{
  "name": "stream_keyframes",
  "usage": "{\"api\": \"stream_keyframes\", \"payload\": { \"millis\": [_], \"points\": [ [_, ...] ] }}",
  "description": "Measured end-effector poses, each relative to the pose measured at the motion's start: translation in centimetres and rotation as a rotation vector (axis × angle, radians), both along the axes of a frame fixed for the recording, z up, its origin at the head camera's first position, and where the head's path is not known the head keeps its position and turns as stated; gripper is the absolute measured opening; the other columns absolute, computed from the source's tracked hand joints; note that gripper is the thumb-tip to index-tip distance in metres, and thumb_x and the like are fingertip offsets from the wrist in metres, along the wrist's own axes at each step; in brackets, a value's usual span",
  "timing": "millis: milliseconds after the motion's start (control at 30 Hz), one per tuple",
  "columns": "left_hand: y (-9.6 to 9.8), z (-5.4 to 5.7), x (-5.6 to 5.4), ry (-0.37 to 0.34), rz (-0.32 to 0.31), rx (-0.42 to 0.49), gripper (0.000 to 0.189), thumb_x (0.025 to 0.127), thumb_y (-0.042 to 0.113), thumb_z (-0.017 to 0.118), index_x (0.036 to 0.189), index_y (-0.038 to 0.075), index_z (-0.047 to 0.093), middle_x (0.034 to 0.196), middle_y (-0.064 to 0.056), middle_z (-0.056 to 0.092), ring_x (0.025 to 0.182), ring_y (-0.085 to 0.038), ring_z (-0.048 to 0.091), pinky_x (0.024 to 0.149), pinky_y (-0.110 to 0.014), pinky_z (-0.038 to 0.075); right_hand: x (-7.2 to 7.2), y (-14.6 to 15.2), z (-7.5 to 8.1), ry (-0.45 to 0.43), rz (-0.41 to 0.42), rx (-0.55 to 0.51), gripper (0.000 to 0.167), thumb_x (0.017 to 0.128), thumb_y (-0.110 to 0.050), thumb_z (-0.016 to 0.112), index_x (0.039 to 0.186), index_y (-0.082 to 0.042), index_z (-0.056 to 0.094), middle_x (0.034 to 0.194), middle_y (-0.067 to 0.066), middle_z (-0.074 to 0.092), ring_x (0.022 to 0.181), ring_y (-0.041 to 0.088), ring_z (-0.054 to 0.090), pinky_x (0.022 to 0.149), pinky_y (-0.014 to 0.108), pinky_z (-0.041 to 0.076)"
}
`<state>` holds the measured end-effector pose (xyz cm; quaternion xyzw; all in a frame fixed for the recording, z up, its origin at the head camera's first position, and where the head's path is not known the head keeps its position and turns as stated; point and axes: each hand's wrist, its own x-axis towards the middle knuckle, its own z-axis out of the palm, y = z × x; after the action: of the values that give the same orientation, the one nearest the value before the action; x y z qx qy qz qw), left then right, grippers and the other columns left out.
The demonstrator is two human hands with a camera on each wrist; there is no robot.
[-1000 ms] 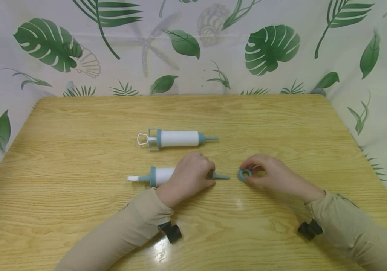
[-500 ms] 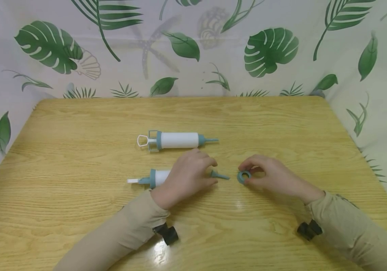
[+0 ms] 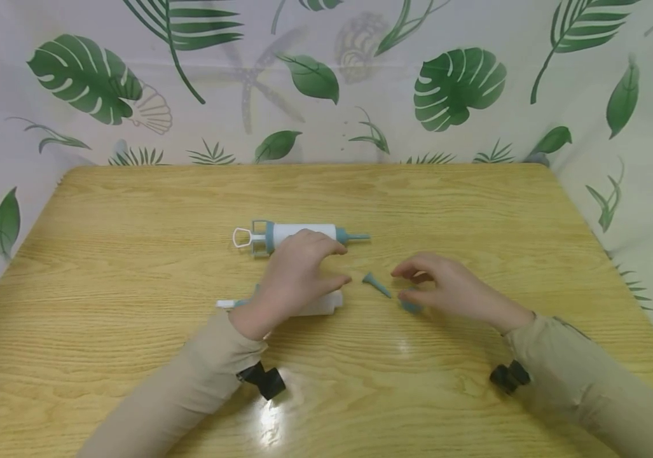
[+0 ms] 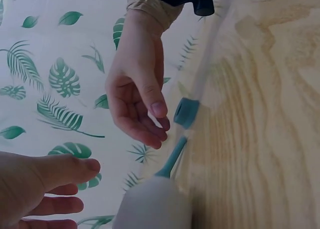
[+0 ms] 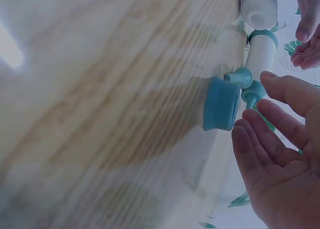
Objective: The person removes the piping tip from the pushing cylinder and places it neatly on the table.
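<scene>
My left hand (image 3: 294,273) hovers over two plunger syringes with its thumb and fingers spread and nothing between them. Beneath it lies the nearer syringe (image 3: 322,305), its white barrel partly hidden and its front end bare. A small blue-green nozzle (image 3: 377,285) lies loose and slanted between the hands. My right hand (image 3: 452,289) is just beside the blue-green ring cap (image 3: 410,306), which stands on the table. In the right wrist view, the cap (image 5: 221,104) sits apart from the parted fingers.
The farther syringe (image 3: 283,233), with its nozzle fitted, lies behind the nearer one, partly covered by my left hand. Under everything is a wood-grain table (image 3: 475,210). A leaf-print cloth (image 3: 372,95) hangs along its back edge.
My left hand has let go of the nozzle and drawn back up and left. The nozzle now lies farther back at a slant. My right fingers have released the ring cap.
</scene>
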<state>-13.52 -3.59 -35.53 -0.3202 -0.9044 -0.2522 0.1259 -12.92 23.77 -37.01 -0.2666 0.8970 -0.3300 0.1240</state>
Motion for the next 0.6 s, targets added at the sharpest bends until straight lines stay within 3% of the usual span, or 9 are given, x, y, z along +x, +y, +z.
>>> {"api": "stream_keyframes", "payload": {
  "millis": [267,400,600],
  "points": [
    [-1.6,0.8,-0.9,-0.148,0.023,0.064,0.035,0.077,0.026,0.081,0.105,0.006,0.071,0.105,-0.004,0.07,0.1,-0.022,0.06,0.089,-0.034,0.045,-0.8,-0.8,0.2,0.024,-0.001,0.014,0.035,0.086,-0.015,0.073,0.117,-0.001,0.062,0.115,0.01,0.064,0.104,0.025,0.061,0.09,0.038,0.05],
    [-2.6,1.3,-1.5,-0.271,0.058,0.095,0.041,0.079,0.028,0.079,0.112,0.006,0.069,0.111,-0.005,0.067,0.105,-0.023,0.058,0.09,-0.037,0.046,-1.3,-1.2,0.6,0.031,-0.008,0.004,0.036,0.086,-0.014,0.072,0.117,0.0,0.061,0.116,0.013,0.063,0.105,0.028,0.06,0.09,0.04,0.049],
    [-3.8,2.4,-3.0,-0.413,0.089,0.065,0.054,0.08,0.033,0.078,0.125,0.009,0.061,0.123,-0.005,0.061,0.114,-0.024,0.053,0.094,-0.04,0.043,-2.8,-2.0,1.2,0.053,-0.002,-0.023,0.041,0.086,-0.014,0.072,0.121,0.001,0.058,0.122,0.014,0.06,0.11,0.031,0.056,0.093,0.042,0.047]
  ]
}}
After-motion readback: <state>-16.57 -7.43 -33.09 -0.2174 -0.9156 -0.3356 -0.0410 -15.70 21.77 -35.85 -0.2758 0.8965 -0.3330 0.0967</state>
